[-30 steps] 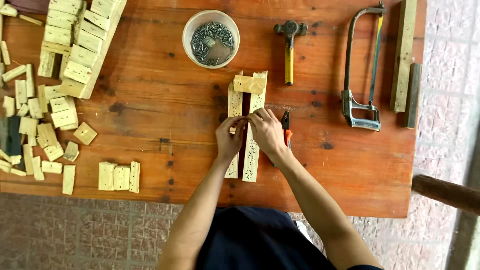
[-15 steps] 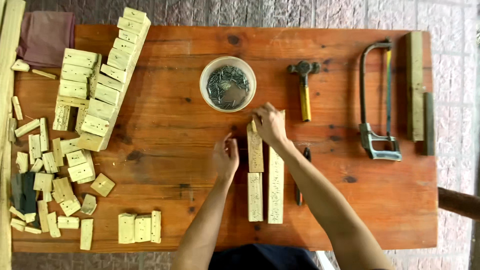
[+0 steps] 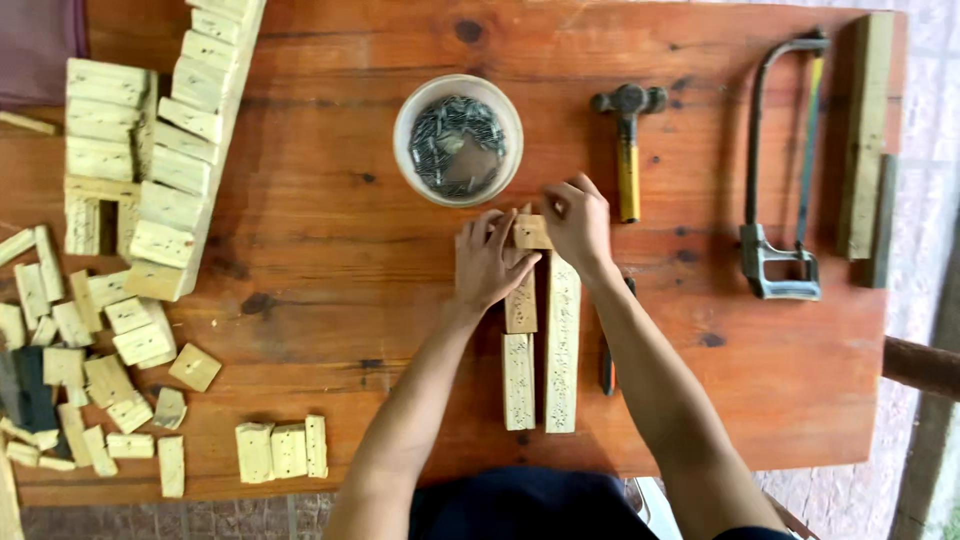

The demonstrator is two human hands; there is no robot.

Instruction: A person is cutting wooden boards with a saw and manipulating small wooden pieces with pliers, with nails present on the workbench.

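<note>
My left hand and my right hand together grip a small wooden block at the far end of two long pale wood strips. The longer strip lies on the right. The left strip is in two pieces, an upper one partly under my left hand and a lower one. All rest on a reddish wooden table. A white bowl of nails stands just beyond my hands.
A hammer lies right of the bowl. A hacksaw and wood battens lie at the far right. Stacked blocks and scattered small blocks fill the left side. Three blocks sit near the front edge. A pencil-like tool lies by my right forearm.
Both hands have moved up the strips toward the bowl and now close on the small block at the strips' far end. The camera view has shifted closer.
</note>
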